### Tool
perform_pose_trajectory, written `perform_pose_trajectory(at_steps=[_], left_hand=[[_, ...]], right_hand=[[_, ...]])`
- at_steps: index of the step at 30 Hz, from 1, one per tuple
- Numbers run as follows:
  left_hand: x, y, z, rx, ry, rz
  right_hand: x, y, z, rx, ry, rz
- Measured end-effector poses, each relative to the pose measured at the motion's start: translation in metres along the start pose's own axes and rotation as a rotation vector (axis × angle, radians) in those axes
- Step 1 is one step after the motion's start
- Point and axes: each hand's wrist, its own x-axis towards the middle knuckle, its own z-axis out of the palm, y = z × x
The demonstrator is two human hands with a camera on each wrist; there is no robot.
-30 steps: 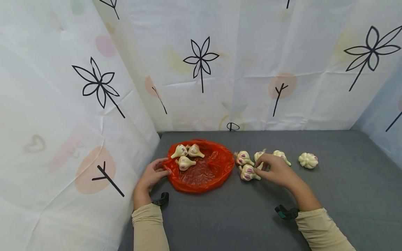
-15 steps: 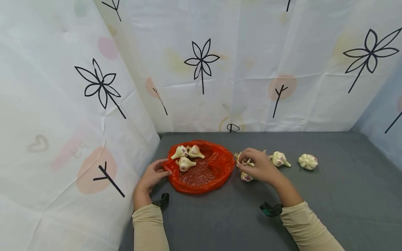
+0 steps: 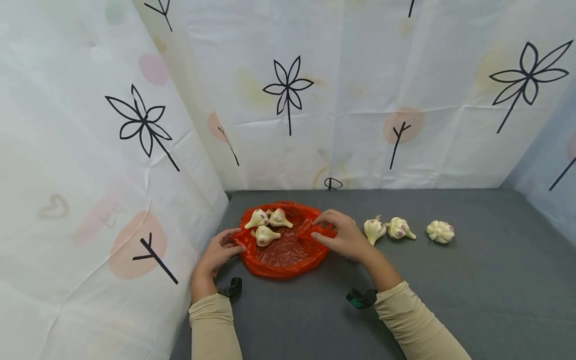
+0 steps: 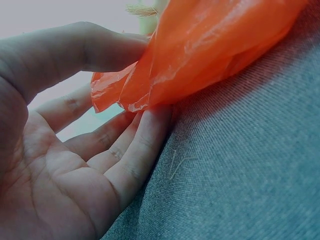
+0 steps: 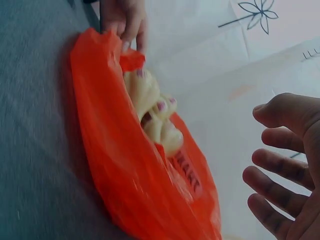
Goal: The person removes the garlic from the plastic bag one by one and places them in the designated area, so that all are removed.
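A red plastic bag (image 3: 288, 270) lies spread with its mouth up and three garlic bulbs (image 3: 266, 235) inside, on its left side. My left hand (image 3: 216, 256) pinches the bag's left rim; in the left wrist view the thumb (image 4: 107, 52) lies on one side of the film and the fingers on the other. Over the bag's right rim is my right hand (image 3: 345, 239). Its fingers (image 5: 275, 165) look spread and apart from the bag in the right wrist view, with nothing between them. To its right stand two more garlic bulbs (image 3: 374, 230) (image 3: 399, 228), close together.
Farther right, a single garlic bulb (image 3: 440, 231) sits on the grey table cloth (image 3: 450, 295). Bulbs behind my right hand are mostly hidden. White patterned fabric (image 3: 360, 100) closes off the back and the left side.
My right hand has moved left, from over the loose garlic bulbs to the bag's right rim. The left hand has stayed at the left rim.
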Motion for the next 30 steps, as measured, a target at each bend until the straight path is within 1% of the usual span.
perform_pose_trajectory(at_steps=[6,13,18,30], left_hand=[[-0.002,0.000,-0.001,-0.005,0.004,-0.009],[-0.003,0.001,-0.001,-0.002,0.008,-0.004],[-0.003,0.002,0.000,-0.003,0.003,0.001],[-0.003,0.003,0.000,-0.004,0.001,0.003]], right_hand=[[0.013,-0.004,0.020,0.043,-0.022,0.024],[0.027,0.002,0.045,0.084,-0.024,0.044],[0.036,0.004,0.059,0.136,-0.042,0.036],[0.055,-0.005,0.091,0.202,-0.052,0.068]])
